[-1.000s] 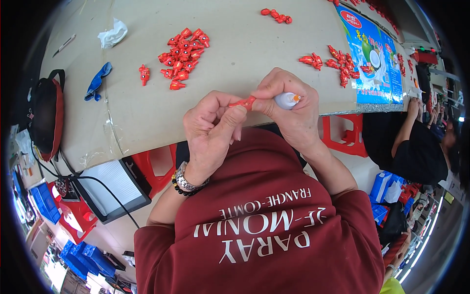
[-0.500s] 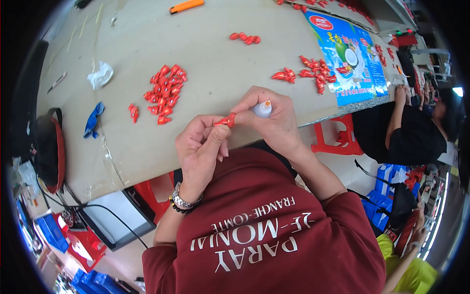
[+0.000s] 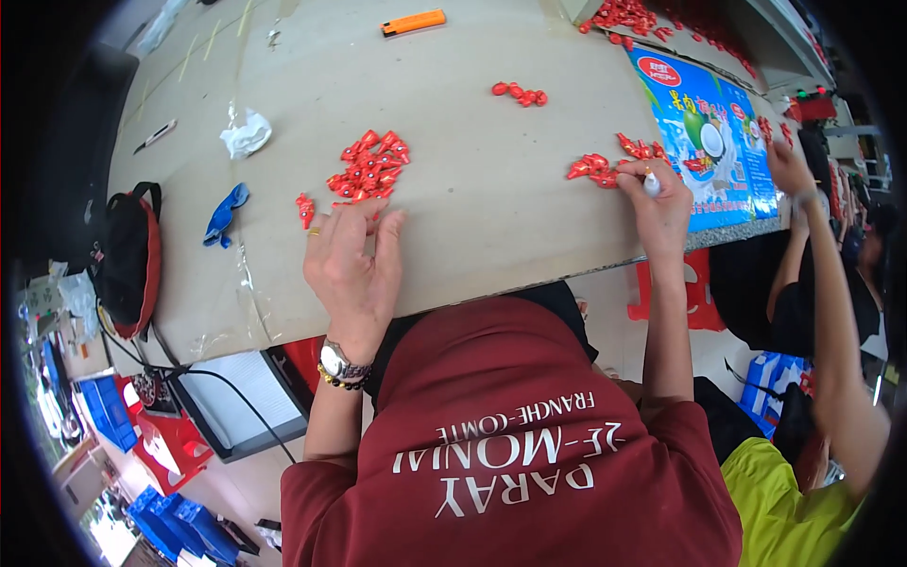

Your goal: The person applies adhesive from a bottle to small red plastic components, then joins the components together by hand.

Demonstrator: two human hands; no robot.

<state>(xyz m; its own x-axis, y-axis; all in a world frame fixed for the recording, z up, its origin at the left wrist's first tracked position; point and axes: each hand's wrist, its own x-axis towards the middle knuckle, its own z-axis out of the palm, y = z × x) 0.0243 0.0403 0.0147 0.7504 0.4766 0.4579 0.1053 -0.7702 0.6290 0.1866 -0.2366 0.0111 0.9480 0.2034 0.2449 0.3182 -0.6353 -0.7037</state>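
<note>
My left hand [image 3: 351, 274] rests at the near edge of a pile of small red pieces [image 3: 370, 163], its thumb apart from the fingers and nothing seen held. One lone red piece [image 3: 305, 210] lies just left of that pile. Over on the right, my right hand [image 3: 664, 213] keeps a small white squeeze bottle [image 3: 652, 184] with an orange tip in its grip. The thumb and forefinger of that hand reach to a looser group of red pieces [image 3: 592, 169]; whether they pinch one is too small to tell.
Farther back lie a short row of red balls [image 3: 520, 94] and an orange cutter [image 3: 413, 23]. Crumpled white tissue [image 3: 247, 134], a blue wrapper-like scrap [image 3: 225, 215] and a black-red bag [image 3: 130, 260] are on the left. A blue printed sheet [image 3: 704, 142] and a co-worker's arm [image 3: 831, 283] are at right.
My hands have parted: the left moved left to the pile, the right moved right with the bottle. The red piece both hands held is no longer between them. A co-worker's arm has come up at right.
</note>
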